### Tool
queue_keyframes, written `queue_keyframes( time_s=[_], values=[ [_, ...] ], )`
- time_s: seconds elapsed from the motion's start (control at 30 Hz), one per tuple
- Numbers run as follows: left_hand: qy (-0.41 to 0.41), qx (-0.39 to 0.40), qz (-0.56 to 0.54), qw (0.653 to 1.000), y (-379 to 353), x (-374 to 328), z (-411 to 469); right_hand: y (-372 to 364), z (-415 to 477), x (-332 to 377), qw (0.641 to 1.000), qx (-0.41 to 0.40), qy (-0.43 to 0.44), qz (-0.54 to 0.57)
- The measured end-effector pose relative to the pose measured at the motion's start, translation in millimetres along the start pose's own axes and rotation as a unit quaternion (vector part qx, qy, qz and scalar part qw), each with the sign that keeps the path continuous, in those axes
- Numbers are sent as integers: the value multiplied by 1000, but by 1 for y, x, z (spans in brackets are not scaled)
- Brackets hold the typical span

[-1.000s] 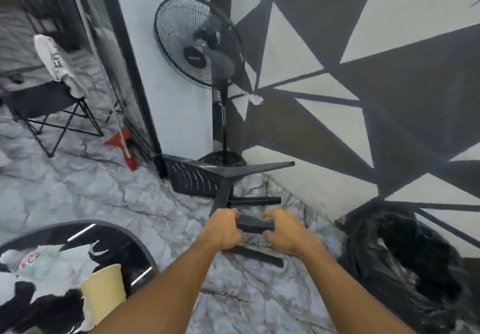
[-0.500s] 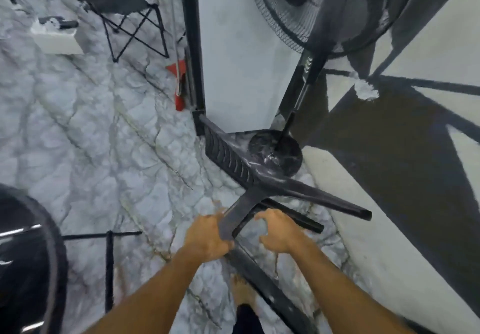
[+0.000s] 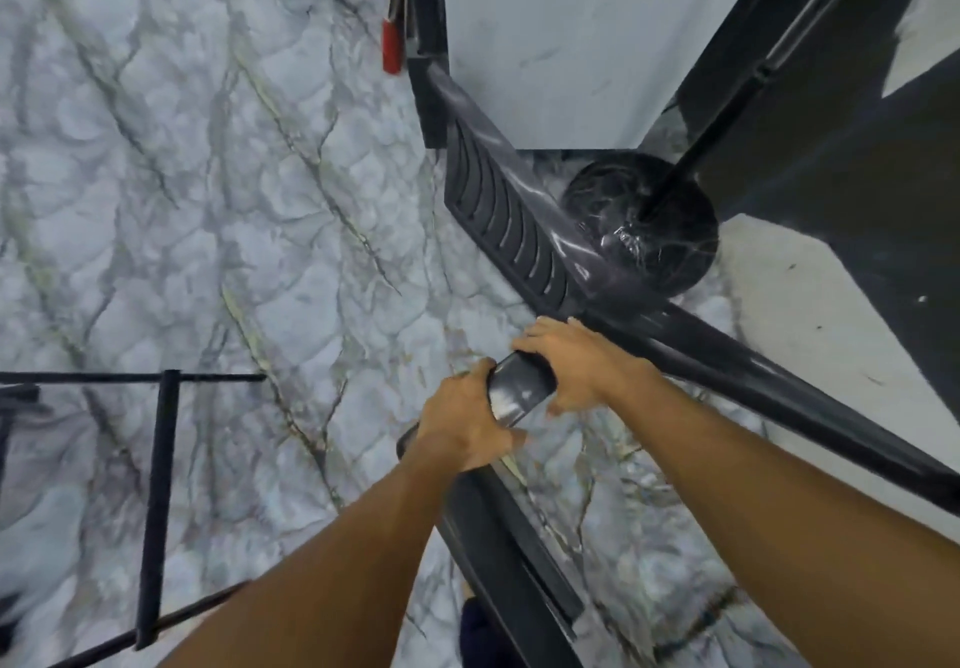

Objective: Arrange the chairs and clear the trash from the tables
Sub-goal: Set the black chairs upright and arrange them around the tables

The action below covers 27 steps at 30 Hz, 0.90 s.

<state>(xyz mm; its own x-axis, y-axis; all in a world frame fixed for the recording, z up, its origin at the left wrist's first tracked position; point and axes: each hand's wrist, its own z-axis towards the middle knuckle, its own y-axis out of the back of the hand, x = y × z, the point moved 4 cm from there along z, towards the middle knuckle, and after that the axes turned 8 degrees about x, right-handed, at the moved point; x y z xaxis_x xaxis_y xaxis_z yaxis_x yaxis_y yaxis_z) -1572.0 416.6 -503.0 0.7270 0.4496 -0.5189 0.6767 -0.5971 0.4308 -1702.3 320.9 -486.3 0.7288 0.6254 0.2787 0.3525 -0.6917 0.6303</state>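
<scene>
A: So, both hands are on that dark plastic chair (image 3: 524, 230), which lies tipped over on the marble floor (image 3: 208, 199).

B: Where exactly does it lie?

A: In the corner, its slatted back near the black door frame (image 3: 428, 43) and just beside the round base of the standing fan (image 3: 644, 220). One leg stretches along the painted wall (image 3: 831, 303).

B: And the grip?

A: The left hand (image 3: 462, 428) is wrapped tight around one chair leg, and the right hand (image 3: 571, 360) is clamped on the same leg just above it.

B: Anything else nearby?

A: A thin black metal frame (image 3: 156, 485) stands at the left, well apart from the chair, and something red (image 3: 392, 43) leans by the door frame.
</scene>
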Motion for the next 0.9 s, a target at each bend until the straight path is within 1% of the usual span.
queue_keyframes(
  time_s=[0.13,0.23,0.33,0.43,0.6,0.7,0.77,0.9],
  values=[
    [9,-14,-58,998,-1,14,13,5,17,-14,999,34,1,25],
    [4,-51,-88,995,0,13,9,18,11,-11,999,42,13,5],
    [-27,-107,-85,990,2,7,-5,32,-7,-5,999,36,28,-16],
    [-55,-143,-61,986,14,-7,-32,47,-31,8,997,46,33,-46],
    [-71,-203,-5,977,51,-18,-96,76,-75,51,998,-5,30,-56],
    [-82,-230,-3,970,65,-16,-143,89,-105,85,996,-42,35,-63],
    [-103,-242,-5,965,69,-17,-174,95,-128,105,996,-62,32,-60],
    [-152,-259,48,953,81,-32,-229,101,-177,138,991,-119,16,-59]
  ],
)
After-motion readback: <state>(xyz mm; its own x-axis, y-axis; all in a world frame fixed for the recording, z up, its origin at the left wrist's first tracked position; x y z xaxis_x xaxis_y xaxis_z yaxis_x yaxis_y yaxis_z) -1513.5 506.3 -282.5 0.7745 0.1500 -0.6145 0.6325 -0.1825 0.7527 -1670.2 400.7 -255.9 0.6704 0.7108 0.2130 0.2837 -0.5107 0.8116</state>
